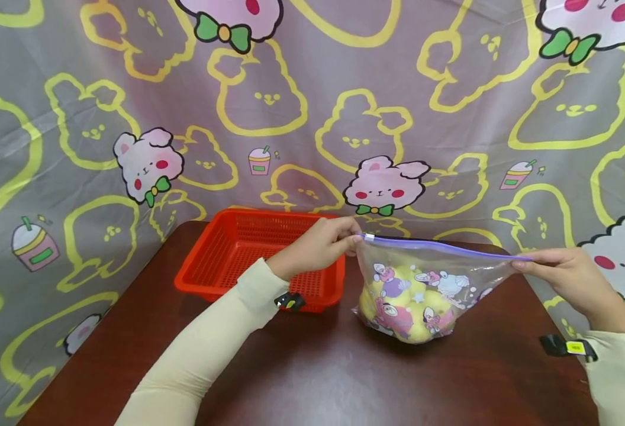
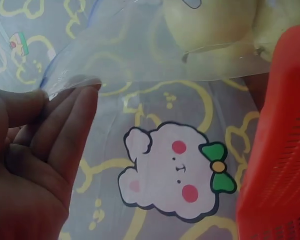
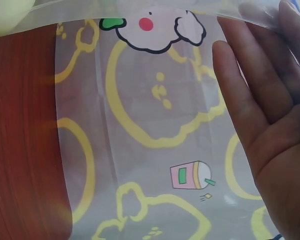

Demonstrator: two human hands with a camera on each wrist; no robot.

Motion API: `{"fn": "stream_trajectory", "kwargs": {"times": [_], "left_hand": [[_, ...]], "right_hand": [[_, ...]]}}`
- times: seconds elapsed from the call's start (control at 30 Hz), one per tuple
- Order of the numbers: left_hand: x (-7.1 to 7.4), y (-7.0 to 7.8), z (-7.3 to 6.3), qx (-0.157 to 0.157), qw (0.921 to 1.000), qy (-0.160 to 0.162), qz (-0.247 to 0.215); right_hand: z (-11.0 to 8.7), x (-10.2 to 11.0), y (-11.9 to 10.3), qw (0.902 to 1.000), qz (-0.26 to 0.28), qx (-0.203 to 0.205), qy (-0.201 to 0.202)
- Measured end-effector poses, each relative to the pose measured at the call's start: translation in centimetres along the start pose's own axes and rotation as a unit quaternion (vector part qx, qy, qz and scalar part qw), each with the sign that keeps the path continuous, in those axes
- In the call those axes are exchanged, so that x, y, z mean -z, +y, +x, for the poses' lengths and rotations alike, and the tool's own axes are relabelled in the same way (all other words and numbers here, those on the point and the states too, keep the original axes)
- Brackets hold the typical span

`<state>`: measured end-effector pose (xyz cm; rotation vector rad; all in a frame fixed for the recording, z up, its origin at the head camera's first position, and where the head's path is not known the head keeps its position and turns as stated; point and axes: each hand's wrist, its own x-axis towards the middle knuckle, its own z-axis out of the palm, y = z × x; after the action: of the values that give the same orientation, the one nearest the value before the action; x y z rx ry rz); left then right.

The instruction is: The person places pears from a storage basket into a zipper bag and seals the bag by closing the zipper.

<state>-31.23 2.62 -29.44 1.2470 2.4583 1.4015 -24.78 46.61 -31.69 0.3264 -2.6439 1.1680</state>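
A clear zip bag [image 1: 398,251] with a purple seal and pink cartoon prints bulges with several yellow pears [image 1: 418,331]. Two pears [image 2: 210,25] with dark stems show through the plastic in the left wrist view. My left hand [image 1: 323,242] pinches the bag's top left corner, right beside a white slider [image 1: 369,237]. At the opposite corner, my right hand [image 1: 570,275] pinches the end of the purple strip between thumb and fingers. The seal runs taut between both hands, sloping down to the right. The bag's bottom is at the tabletop.
A red plastic basket [image 1: 206,272] with slotted walls stands left of the bag, behind my left forearm. Both are on a dark reddish-brown table [image 1: 312,378]. A grey curtain [image 1: 302,65] with cartoon rabbits and yellow outlines hangs behind and along the sides.
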Motion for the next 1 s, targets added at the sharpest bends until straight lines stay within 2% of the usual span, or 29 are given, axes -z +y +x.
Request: {"fn": "stream_trajectory", "kwargs": {"times": [0.13, 0.23, 0.3, 0.37, 0.57, 0.7, 0.77, 0.83, 1.0], "left_hand": [[-0.1, 0.3, -0.4, -0.004, 0.9999, -0.006, -0.012], [-0.4, 0.5, -1.3, -0.005, 0.9995, -0.008, -0.032], [-0.7, 0.8, -2.2, -0.003, 0.9986, -0.015, -0.051], [-0.9, 1.2, -3.2, -0.001, 0.9978, -0.023, -0.063], [-1.4, 2.4, -6.0, -0.007, 0.993, -0.044, -0.109], [-1.3, 3.0, -7.1, 0.001, 0.9878, -0.064, -0.142], [-1.3, 3.0, -7.1, 0.022, 0.9862, -0.067, -0.15], [-1.3, 2.7, -6.6, 0.048, 0.9854, -0.062, -0.151], [-1.3, 1.7, -4.4, 0.107, 0.9836, -0.045, -0.138]], "right_hand": [[-0.9, 0.3, -0.4, 1.0, 0.003, 0.003, 0.001], [-2.0, 0.5, -0.8, 0.9999, 0.007, 0.01, 0.0], [-3.0, 0.6, -1.2, 0.9997, 0.002, 0.025, -0.005], [-3.9, 0.7, -1.5, 0.9982, 0.002, 0.058, -0.015], [-6.3, 1.3, -2.6, 0.9935, -0.01, 0.101, -0.051], [-7.0, 1.6, -3.1, 0.9836, 0.005, 0.157, -0.089], [-6.9, 1.4, -3.2, 0.9796, 0.009, 0.175, -0.099], [-6.5, 1.3, -3.1, 0.9802, 0.008, 0.169, -0.103], [-4.9, 0.6, -1.9, 0.991, 0.002, 0.099, -0.091]]}}
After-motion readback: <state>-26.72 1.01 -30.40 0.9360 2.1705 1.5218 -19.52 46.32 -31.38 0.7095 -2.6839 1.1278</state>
